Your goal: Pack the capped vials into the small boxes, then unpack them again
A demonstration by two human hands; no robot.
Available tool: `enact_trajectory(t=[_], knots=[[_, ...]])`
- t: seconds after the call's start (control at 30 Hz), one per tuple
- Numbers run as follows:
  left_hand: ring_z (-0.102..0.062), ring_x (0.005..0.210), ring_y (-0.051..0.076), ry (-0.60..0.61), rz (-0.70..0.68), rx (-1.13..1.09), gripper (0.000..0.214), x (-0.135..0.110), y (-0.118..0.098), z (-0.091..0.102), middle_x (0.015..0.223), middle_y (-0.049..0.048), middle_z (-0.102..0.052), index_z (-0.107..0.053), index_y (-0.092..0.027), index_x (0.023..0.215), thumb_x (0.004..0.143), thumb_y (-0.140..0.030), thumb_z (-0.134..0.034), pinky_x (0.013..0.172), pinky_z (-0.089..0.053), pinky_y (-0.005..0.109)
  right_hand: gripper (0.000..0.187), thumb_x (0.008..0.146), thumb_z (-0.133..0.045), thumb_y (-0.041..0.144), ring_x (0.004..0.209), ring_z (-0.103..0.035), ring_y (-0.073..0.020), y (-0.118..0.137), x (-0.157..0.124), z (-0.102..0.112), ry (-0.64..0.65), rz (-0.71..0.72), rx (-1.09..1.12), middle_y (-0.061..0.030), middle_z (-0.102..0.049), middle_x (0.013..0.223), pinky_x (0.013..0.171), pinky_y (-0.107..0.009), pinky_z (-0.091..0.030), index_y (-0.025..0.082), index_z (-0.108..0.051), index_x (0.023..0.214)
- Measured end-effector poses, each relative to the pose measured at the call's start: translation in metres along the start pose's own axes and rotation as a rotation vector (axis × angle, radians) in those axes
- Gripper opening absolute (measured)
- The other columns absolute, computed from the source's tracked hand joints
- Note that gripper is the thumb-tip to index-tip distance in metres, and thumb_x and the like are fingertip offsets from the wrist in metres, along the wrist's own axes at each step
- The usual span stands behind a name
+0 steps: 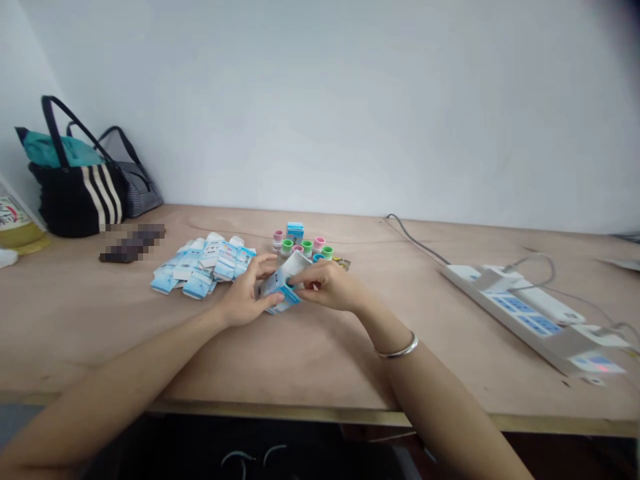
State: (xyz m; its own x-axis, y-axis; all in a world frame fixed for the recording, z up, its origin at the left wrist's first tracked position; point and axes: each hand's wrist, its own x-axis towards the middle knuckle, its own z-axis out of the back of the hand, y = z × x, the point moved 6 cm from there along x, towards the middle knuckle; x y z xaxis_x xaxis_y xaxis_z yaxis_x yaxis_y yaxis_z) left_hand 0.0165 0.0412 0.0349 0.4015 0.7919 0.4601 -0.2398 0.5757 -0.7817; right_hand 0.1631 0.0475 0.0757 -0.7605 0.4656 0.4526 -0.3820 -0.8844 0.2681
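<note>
My left hand (245, 290) and my right hand (326, 285) meet over the plywood table top (100, 313). Between them they hold a small white and blue cardboard carton (280, 287), partly unfolded and tilted, its left side against my left fingers and its top pinched by my right fingertips. Just behind my left hand lies a loose pile of flat blue and white cartons (203, 268). Behind my right hand stand several small round containers with pink and green rings (300, 248), and an upright blue and white box (295, 232).
A black striped tote bag (77, 197) and a grey striped bag (137, 190) stand at the far left by the wall, beside a pixelated dark object (133, 243). A white power strip (520, 310) with cables lies on the right.
</note>
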Motion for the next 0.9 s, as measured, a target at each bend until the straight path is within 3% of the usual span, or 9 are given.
enact_trajectory(t=[0.1, 0.23, 0.43, 0.67, 0.77, 0.9], knots=[[-0.054, 0.111, 0.021, 0.002, -0.002, 0.076, 0.062, 0.001, 0.0, 0.003, 0.12, 0.0093, -0.056, -0.027, -0.022, 0.132, 0.079, -0.027, -0.06, 0.094, -0.043, 0.036, 0.014, 0.079, -0.057, 0.022, 0.054, -0.049, -0.0089, -0.002, -0.001, -0.013, 0.069, -0.06, -0.005, -0.0009, -0.06, 0.059, 0.053, -0.02, -0.032, 0.016, -0.069, 0.077], [-0.052, 0.115, 0.023, 0.102, -0.056, 0.282, 0.045, 0.0, -0.001, 0.0, 0.124, 0.0074, -0.056, -0.046, -0.022, 0.125, 0.082, -0.031, -0.056, 0.098, -0.04, 0.038, 0.012, 0.074, -0.056, 0.017, 0.051, -0.045, -0.0074, -0.007, -0.002, -0.02, 0.102, -0.141, 0.02, 0.0005, -0.057, 0.056, 0.05, -0.019, -0.028, 0.014, -0.065, 0.067], [-0.052, 0.114, 0.022, 0.161, -0.112, 0.359, 0.045, -0.001, -0.003, -0.007, 0.124, 0.0064, -0.057, -0.05, -0.023, 0.125, 0.082, -0.031, -0.058, 0.099, -0.04, 0.039, 0.013, 0.07, -0.057, 0.02, 0.046, -0.036, -0.0055, -0.016, -0.009, -0.008, 0.148, -0.227, 0.088, 0.0052, -0.044, 0.047, 0.047, -0.019, -0.025, 0.013, -0.059, 0.059], [-0.054, 0.113, 0.022, 0.184, -0.114, 0.32, 0.047, -0.002, -0.011, -0.014, 0.125, 0.0061, -0.057, -0.048, -0.024, 0.128, 0.082, -0.03, -0.058, 0.097, -0.042, 0.037, 0.015, 0.071, -0.058, 0.024, 0.05, -0.038, -0.0063, -0.024, -0.016, 0.003, 0.221, -0.245, 0.241, 0.0042, -0.045, 0.052, 0.048, -0.019, -0.028, 0.012, -0.061, 0.065], [-0.054, 0.113, 0.021, 0.2, -0.098, 0.314, 0.047, -0.001, -0.009, -0.011, 0.125, 0.0059, -0.057, -0.048, -0.024, 0.127, 0.082, -0.031, -0.058, 0.096, -0.042, 0.037, 0.015, 0.069, -0.06, 0.025, 0.049, -0.038, -0.0064, -0.031, -0.021, 0.014, 0.19, -0.285, 0.3, 0.0041, -0.045, 0.052, 0.048, -0.02, -0.03, 0.013, -0.057, 0.061], [-0.056, 0.109, 0.022, 0.235, -0.073, 0.335, 0.044, -0.001, -0.002, -0.002, 0.12, 0.0053, -0.06, -0.052, -0.025, 0.123, 0.08, -0.03, -0.06, 0.094, -0.043, 0.037, 0.015, 0.07, -0.06, 0.026, 0.049, -0.041, -0.0076, -0.05, -0.034, 0.039, 0.039, -0.418, 0.34, 0.0032, -0.047, 0.054, 0.047, -0.02, -0.034, 0.014, -0.053, 0.064]])
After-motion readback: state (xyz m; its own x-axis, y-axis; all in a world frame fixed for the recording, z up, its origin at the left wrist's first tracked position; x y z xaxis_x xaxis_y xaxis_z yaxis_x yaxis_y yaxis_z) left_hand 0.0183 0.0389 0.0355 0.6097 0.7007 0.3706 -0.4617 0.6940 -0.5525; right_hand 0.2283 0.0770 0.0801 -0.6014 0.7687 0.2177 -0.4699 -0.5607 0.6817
